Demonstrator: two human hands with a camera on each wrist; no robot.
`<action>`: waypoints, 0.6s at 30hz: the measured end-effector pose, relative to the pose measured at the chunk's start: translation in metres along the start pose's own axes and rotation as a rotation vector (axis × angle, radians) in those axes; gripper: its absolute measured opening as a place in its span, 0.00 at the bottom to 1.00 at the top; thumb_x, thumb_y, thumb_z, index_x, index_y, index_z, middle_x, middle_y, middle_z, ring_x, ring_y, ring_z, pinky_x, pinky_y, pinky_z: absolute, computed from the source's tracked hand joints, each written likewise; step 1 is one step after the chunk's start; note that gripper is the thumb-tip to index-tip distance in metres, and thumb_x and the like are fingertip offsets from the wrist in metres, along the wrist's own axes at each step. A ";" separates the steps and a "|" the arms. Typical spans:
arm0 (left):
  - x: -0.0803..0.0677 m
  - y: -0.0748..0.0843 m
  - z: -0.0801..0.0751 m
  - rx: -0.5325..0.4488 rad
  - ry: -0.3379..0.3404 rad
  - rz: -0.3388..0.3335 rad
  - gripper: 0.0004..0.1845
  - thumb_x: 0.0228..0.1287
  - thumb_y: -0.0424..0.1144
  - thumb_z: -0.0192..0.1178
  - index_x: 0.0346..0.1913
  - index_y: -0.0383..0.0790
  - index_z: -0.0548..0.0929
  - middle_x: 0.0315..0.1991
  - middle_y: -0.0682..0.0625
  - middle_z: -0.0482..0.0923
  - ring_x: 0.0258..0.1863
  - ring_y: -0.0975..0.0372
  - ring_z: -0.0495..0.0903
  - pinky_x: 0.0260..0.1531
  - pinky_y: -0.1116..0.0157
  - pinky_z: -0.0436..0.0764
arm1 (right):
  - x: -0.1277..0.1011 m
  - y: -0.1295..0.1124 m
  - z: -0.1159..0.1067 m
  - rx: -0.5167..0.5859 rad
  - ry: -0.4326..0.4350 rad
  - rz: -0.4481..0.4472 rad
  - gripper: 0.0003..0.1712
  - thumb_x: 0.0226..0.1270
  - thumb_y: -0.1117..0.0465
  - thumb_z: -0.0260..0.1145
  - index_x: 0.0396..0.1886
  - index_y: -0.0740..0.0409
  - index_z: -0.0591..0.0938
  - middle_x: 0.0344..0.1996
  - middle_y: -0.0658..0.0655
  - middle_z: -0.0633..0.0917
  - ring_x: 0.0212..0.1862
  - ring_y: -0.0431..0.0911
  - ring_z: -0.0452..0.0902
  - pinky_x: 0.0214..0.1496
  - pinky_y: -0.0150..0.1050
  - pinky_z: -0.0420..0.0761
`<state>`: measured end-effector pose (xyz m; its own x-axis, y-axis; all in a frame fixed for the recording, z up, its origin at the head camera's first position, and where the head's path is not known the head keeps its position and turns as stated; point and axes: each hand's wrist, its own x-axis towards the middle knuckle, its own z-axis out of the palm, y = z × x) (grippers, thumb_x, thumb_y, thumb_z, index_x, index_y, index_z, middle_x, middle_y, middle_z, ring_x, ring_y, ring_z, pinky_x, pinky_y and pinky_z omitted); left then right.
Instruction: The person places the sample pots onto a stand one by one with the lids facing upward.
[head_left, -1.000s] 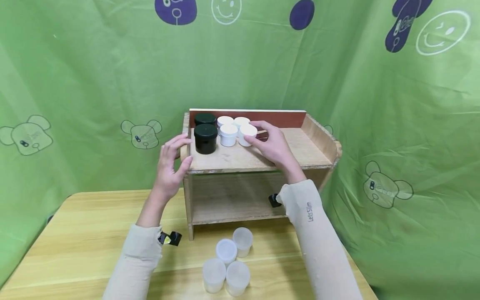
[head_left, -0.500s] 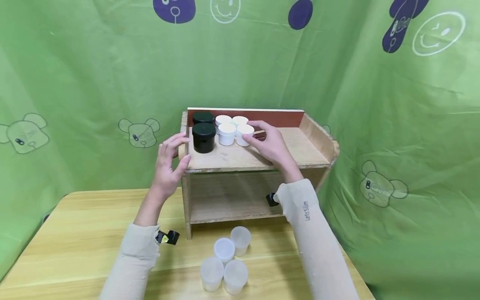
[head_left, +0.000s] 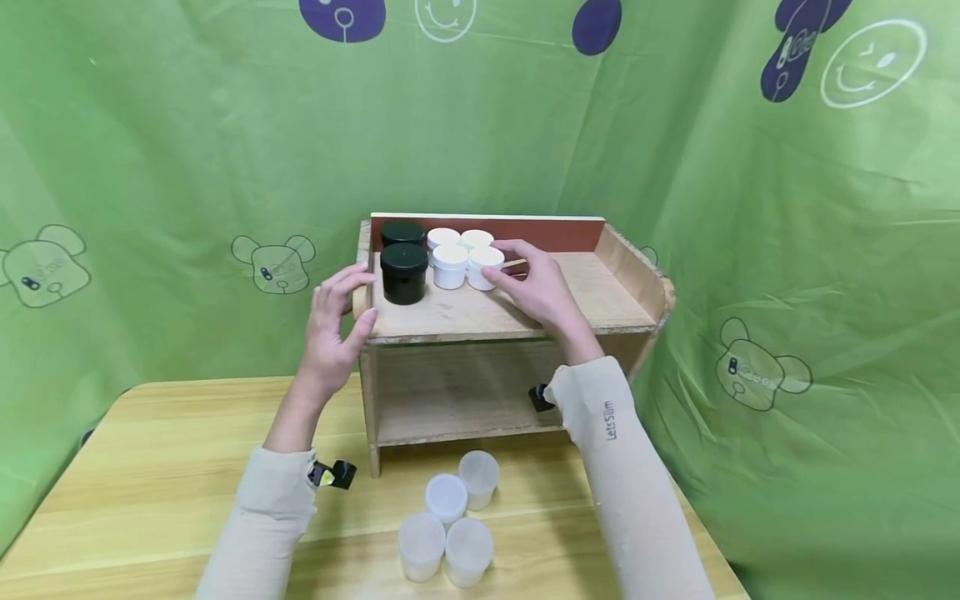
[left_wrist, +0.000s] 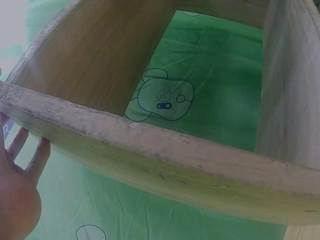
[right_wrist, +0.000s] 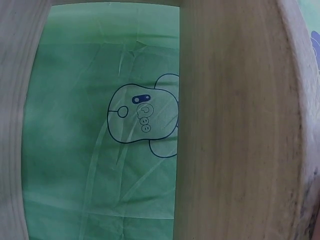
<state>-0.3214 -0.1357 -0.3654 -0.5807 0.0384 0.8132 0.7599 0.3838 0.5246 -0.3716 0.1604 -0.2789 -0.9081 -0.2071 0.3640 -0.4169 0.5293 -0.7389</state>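
Note:
In the head view, my right hand [head_left: 543,292] holds a small white lidded jar [head_left: 483,271] between thumb and fingers at the front right of a group of several white jars. This jar stands upright on the top board of a wooden shelf [head_left: 480,321], close beside another white jar [head_left: 450,268]. Left of them stand two larger black jars, one front [head_left: 403,275], one behind [head_left: 402,233]. My left hand [head_left: 330,337] rests against the shelf's left side panel, fingers extended, thumb near its front edge. The left wrist view shows fingers [left_wrist: 37,157] touching that panel.
Several translucent cups [head_left: 468,550] stand grouped on the wooden table [head_left: 187,467] before the shelf. The shelf has a lower board [head_left: 465,408], a raised right side panel [head_left: 637,271] and a reddish back strip [head_left: 540,235]. A green curtain [head_left: 187,150] hangs around.
My right hand has shifted its white jar slightly left, narrowing the gap to the neighbouring white jar. My left hand stays at the side panel. The head view has drifted slightly.

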 end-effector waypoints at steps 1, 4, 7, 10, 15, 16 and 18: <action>0.000 0.000 0.000 0.000 0.001 0.001 0.25 0.69 0.43 0.56 0.67 0.42 0.75 0.75 0.49 0.69 0.65 0.56 0.66 0.62 0.53 0.68 | 0.000 0.000 0.000 -0.001 0.000 0.000 0.30 0.71 0.54 0.71 0.70 0.55 0.77 0.59 0.62 0.83 0.59 0.56 0.81 0.65 0.50 0.79; 0.000 0.000 0.000 -0.001 0.001 0.003 0.25 0.69 0.43 0.56 0.67 0.43 0.75 0.75 0.49 0.69 0.66 0.56 0.66 0.62 0.53 0.68 | 0.000 0.000 0.000 0.000 -0.001 -0.001 0.30 0.71 0.54 0.71 0.70 0.55 0.77 0.59 0.63 0.83 0.59 0.56 0.81 0.65 0.50 0.79; 0.000 0.000 0.000 0.000 0.002 0.004 0.25 0.69 0.43 0.56 0.67 0.42 0.75 0.75 0.49 0.69 0.66 0.56 0.66 0.62 0.53 0.68 | 0.001 0.000 -0.001 -0.003 -0.004 -0.004 0.30 0.72 0.54 0.70 0.70 0.56 0.77 0.59 0.64 0.83 0.59 0.57 0.81 0.65 0.51 0.79; 0.000 0.000 0.000 0.002 0.003 0.004 0.25 0.69 0.44 0.56 0.67 0.42 0.75 0.75 0.49 0.69 0.66 0.56 0.66 0.63 0.52 0.67 | 0.001 0.000 0.000 -0.004 -0.008 -0.005 0.30 0.72 0.54 0.70 0.70 0.55 0.76 0.59 0.64 0.83 0.59 0.57 0.81 0.65 0.51 0.79; 0.000 0.000 0.000 0.007 0.001 0.002 0.25 0.69 0.44 0.56 0.67 0.43 0.75 0.75 0.50 0.69 0.67 0.56 0.66 0.64 0.51 0.66 | 0.000 0.000 0.000 -0.001 -0.007 0.000 0.30 0.72 0.54 0.70 0.70 0.55 0.77 0.59 0.63 0.83 0.59 0.57 0.81 0.65 0.51 0.79; 0.000 0.000 0.000 0.006 0.001 0.000 0.25 0.69 0.44 0.56 0.67 0.43 0.75 0.75 0.50 0.69 0.67 0.56 0.66 0.64 0.51 0.66 | 0.000 0.000 0.000 0.002 -0.006 -0.001 0.30 0.72 0.54 0.70 0.70 0.55 0.77 0.59 0.63 0.83 0.59 0.57 0.81 0.65 0.51 0.79; 0.000 0.000 0.000 0.006 0.001 -0.001 0.25 0.69 0.44 0.56 0.67 0.43 0.75 0.75 0.50 0.69 0.67 0.56 0.66 0.64 0.51 0.66 | 0.000 0.000 0.000 0.007 -0.005 -0.003 0.29 0.71 0.55 0.70 0.70 0.56 0.77 0.59 0.63 0.83 0.59 0.57 0.81 0.65 0.51 0.79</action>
<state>-0.3212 -0.1357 -0.3658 -0.5815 0.0374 0.8127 0.7575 0.3891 0.5242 -0.3719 0.1605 -0.2790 -0.9071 -0.2124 0.3634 -0.4197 0.5228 -0.7420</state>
